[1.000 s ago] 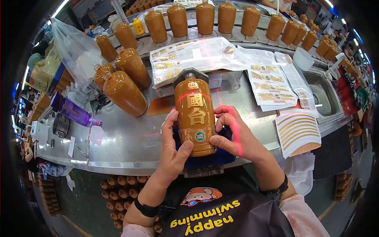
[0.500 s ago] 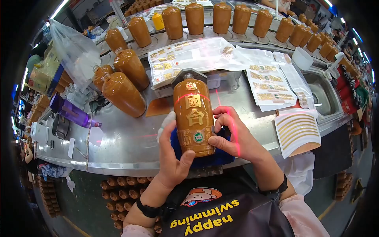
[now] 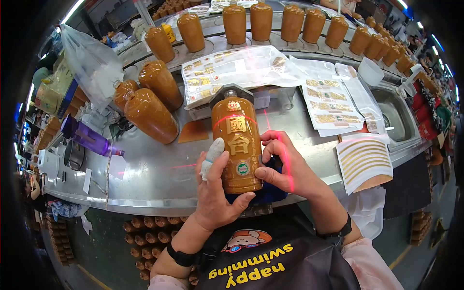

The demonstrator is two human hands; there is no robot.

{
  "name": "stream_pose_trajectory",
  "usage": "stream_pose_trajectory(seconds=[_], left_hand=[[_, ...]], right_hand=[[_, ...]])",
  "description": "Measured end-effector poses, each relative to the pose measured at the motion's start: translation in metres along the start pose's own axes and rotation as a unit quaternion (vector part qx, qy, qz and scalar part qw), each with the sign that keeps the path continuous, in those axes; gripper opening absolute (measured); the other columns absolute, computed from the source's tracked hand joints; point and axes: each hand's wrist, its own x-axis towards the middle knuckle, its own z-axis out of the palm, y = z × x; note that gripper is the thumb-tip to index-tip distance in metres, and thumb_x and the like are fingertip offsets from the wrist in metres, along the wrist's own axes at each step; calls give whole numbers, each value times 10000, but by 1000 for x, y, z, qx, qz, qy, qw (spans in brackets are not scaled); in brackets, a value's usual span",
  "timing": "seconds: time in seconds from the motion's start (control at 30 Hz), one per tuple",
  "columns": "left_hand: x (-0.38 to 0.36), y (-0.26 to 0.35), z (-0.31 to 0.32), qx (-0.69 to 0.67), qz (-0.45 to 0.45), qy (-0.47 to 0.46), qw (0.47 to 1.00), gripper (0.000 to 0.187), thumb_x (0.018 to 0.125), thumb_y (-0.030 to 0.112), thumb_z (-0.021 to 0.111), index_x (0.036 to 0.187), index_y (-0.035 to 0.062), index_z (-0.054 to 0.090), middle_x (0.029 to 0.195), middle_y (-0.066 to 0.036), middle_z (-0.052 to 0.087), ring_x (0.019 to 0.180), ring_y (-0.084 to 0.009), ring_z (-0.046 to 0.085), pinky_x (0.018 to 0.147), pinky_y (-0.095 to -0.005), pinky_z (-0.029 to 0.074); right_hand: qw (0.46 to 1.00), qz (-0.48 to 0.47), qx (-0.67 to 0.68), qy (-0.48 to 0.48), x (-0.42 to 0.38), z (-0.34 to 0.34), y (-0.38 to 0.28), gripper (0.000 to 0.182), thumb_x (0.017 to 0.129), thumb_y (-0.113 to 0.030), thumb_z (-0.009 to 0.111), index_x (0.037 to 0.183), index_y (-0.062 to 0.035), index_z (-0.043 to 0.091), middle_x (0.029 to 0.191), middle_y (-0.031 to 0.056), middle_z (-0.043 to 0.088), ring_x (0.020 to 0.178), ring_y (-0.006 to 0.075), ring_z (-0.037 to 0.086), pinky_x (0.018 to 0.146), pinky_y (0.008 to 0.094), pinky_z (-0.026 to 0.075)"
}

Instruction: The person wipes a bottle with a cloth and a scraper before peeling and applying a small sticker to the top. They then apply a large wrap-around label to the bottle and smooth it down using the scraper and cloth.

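Note:
A glossy brown bottle (image 3: pixel 236 166) with raised gold characters and a round green emblem lies tilted back, its neck at a dark angled holder (image 3: pixel 245 92). A red laser line crosses its upper part. My right hand (image 3: pixel 290 166) grips its lower right edge, with the thumb on the front and the fingers curled. At the lower left side is my left hand (image 3: pixel 216 193), fingers raised and thumb spread apart. One of its fingers wears a white cover (image 3: pixel 213 154) tied with a bluish band. Blue cloth (image 3: pixel 276 191) shows under the bottle.
Sheets of gold labels (image 3: pixel 333 101) lie behind and right, with a sheet of curved gold strips (image 3: pixel 365 162) nearer. Several brown bottles (image 3: pixel 152 116) stand left; more ride the conveyor (image 3: pixel 212 54) behind. A purple bottle (image 3: pixel 92 137) is far left, a sink (image 3: pixel 394 113) right.
My left hand has moved right and turned, its covered finger now overlapping the bottle's left edge. My right hand stays in place. The bottles on the conveyor have shifted right.

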Motion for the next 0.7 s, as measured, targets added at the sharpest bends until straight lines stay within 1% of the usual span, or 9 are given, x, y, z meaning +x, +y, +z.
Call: stream_pose_trajectory(seconds=[0.2,0.3,0.4,0.6,0.7], left_hand=[[6,3,-3,19,-4,-31,999,981,797,461,750,1477,-30,241,1432,-220,413,1320,-411,412,1156,-572,159],[7,3,-3,27,-11,-41,999,1018,793,470,752,1485,-39,207,1438,-221,406,1328,-393,416,1160,-575,147],[6,2,-3,25,-22,-49,998,1047,781,477,761,1492,-41,193,1442,-222,401,1330,-399,413,1159,-579,142],[7,1,0,32,-26,-35,999,1078,721,349,822,1506,-16,180,1433,-209,429,1329,-389,425,1164,-575,132],[3,-4,0,22,-20,-59,998,1052,727,326,838,1490,-31,209,1500,-279,335,1364,-444,357,1154,-532,184]], right_hand=[[1000,3,-3,0,0,0,-1,334,829,-251,779,938,-58,529,1241,181,457,1135,315,526,968,387,434],[1000,0,-6,0,0,0,-1,333,830,-251,778,938,-56,530,1243,180,458,1137,316,526,970,389,433],[1000,0,-6,-2,0,-1,-1,332,830,-252,776,938,-56,531,1247,181,458,1139,317,526,972,391,432],[1000,5,0,-4,0,-1,-1,336,831,-260,776,939,-60,529,1253,183,455,1141,320,525,976,392,430],[1000,2,-1,-4,0,-1,-1,339,832,-264,776,942,-61,528,1254,183,455,1142,322,524,977,393,430]])
